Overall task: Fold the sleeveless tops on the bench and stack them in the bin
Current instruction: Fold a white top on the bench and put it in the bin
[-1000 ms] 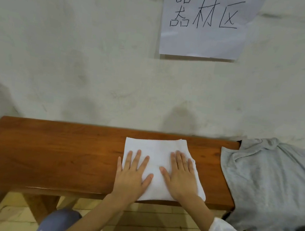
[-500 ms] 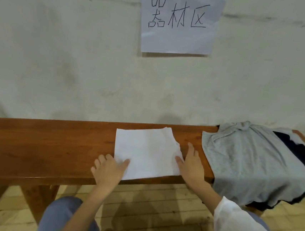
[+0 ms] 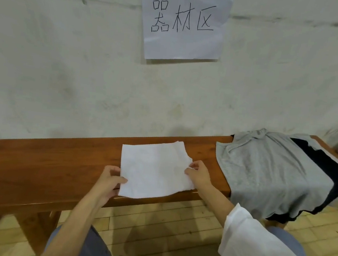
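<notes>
A white top (image 3: 153, 169), folded into a rough square, lies in the middle of the wooden bench (image 3: 43, 163). My left hand (image 3: 108, 183) pinches its left edge, thumb on top of the cloth. My right hand (image 3: 198, 175) pinches its right edge with curled fingers. To the right, an unfolded grey top (image 3: 266, 176) drapes over the bench's front edge. It covers most of a dark garment (image 3: 329, 166) beneath it. No bin is in view.
A plastered wall rises right behind the bench, with a paper sign (image 3: 183, 23) taped to it. Wooden floorboards (image 3: 167, 226) run below the bench. My knees sit under the bench's front edge.
My hands went from pressing flat on the white top to its left and right sides, where they now pinch its edges. The view has swung right, showing more of the grey top.
</notes>
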Action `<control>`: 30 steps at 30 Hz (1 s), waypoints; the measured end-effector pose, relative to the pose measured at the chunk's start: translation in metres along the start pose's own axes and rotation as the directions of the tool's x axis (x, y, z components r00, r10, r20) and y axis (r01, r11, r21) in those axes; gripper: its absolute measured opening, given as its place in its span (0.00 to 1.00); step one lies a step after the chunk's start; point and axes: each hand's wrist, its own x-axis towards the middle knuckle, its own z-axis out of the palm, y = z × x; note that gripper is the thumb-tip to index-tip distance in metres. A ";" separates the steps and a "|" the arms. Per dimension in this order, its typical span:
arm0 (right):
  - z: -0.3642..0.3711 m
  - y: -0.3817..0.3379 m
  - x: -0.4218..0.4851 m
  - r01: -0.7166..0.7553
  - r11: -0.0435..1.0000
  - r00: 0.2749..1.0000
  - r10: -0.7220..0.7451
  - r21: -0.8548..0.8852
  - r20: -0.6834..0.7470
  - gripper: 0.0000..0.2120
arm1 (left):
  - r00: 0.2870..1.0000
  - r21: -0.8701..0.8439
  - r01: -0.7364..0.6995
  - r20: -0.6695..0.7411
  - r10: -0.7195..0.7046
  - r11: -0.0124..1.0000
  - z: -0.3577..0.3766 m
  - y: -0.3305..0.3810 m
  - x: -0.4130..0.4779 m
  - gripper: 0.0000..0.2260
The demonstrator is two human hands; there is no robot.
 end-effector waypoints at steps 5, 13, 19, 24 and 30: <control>0.003 -0.008 -0.010 0.059 0.997 0.980 -0.050 0.045 -0.195 0.05 | 0.980 -0.299 0.138 0.180 -0.087 0.944 -0.009 0.015 -0.008 0.12; -0.046 -0.019 -0.048 0.198 0.924 0.913 -0.052 0.328 -0.405 0.08 | 0.951 -0.207 0.023 0.307 0.043 0.978 0.047 0.078 -0.051 0.15; -0.159 0.036 -0.086 0.255 0.862 0.788 0.077 0.439 -0.611 0.10 | 0.856 -0.047 -0.174 0.486 0.175 0.984 0.173 0.100 -0.112 0.15; -0.256 0.123 -0.132 0.278 0.875 0.623 0.149 0.395 -0.768 0.11 | 0.732 0.158 -0.308 0.669 0.128 0.938 0.307 0.067 -0.166 0.15; -0.319 0.239 -0.177 0.196 0.853 0.498 0.339 0.484 -0.798 0.11 | 0.612 0.383 -0.429 0.789 -0.048 0.818 0.443 -0.015 -0.221 0.18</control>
